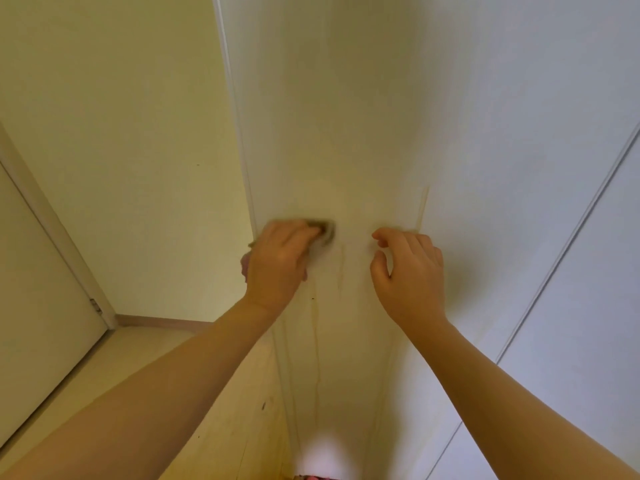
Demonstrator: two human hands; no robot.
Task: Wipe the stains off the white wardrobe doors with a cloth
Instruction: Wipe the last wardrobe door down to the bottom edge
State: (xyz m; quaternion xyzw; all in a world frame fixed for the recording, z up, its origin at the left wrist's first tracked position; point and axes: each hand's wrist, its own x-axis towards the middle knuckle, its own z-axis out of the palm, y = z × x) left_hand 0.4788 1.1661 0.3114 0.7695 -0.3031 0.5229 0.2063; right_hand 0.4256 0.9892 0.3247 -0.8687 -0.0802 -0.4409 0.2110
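The pale floor (145, 344) carries the white wardrobe (346, 98) and a dark speck (263, 406).

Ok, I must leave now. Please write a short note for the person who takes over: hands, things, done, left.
The left hand has in its grip a small dark cloth, blurred, against the white wardrobe door.
The right hand holds nothing, fingers loosely curled close to the door; contact unclear.
Done: the upper door looks clean.
Left: thin yellowish drip streaks beside the right hand, and a longer streak running down below the left hand.
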